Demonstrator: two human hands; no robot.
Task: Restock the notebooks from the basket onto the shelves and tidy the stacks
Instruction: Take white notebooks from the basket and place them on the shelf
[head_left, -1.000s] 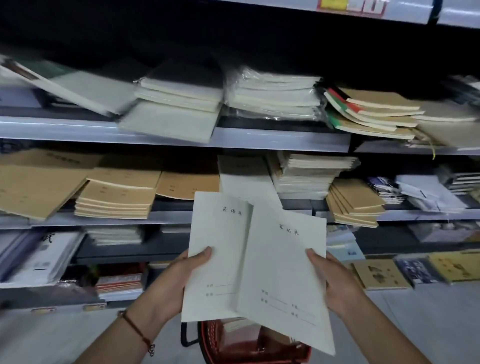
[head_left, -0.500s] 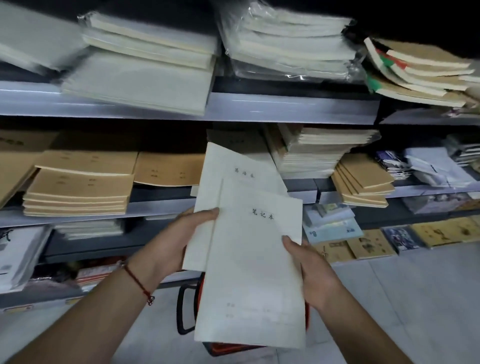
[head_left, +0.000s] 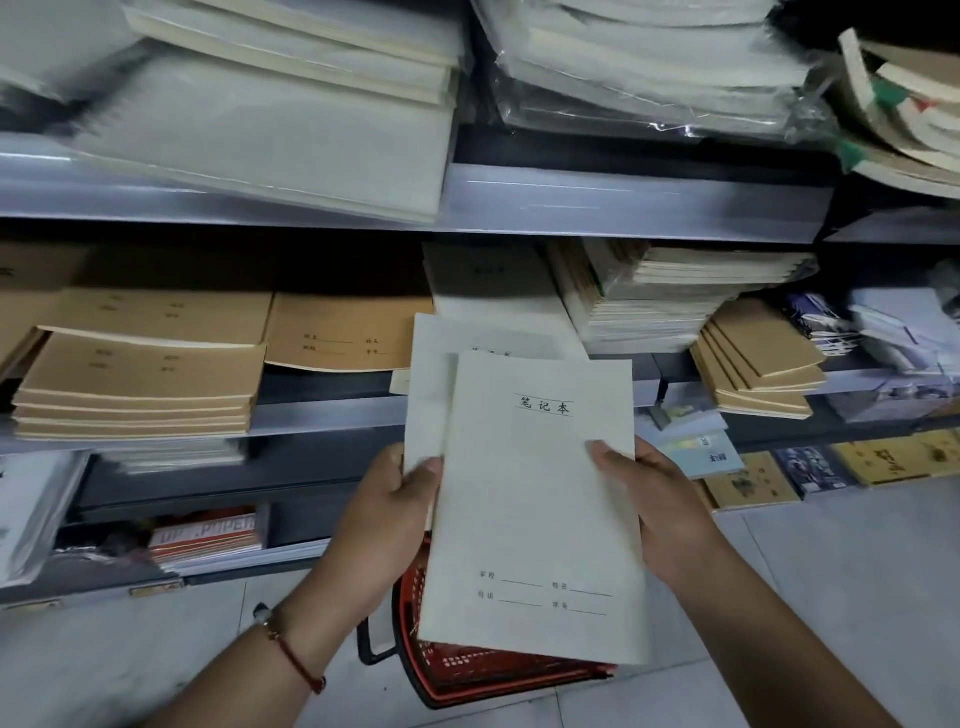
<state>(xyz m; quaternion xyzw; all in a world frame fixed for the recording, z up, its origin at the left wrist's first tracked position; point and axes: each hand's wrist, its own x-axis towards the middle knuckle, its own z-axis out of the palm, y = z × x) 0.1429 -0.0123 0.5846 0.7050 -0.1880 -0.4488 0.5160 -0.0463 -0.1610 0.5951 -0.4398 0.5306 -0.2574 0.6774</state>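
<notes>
Both hands, left (head_left: 387, 512) and right (head_left: 660, 501), grip two pale notebooks (head_left: 535, 499) (overlapped) above one red basket (head_left: 467, 675).

Two bare forearms without sleeves, left hand (head_left: 387, 512) and right hand (head_left: 657, 499) both bare, no rings or watch visible, thin red cord bracelet (head_left: 296, 659) around the left wrist, small pale bead on it, short plain fingernails

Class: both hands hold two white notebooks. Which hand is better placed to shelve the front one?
Probably right. The right hand grips the front notebook; the left hand pinches the rear notebook.
</notes>
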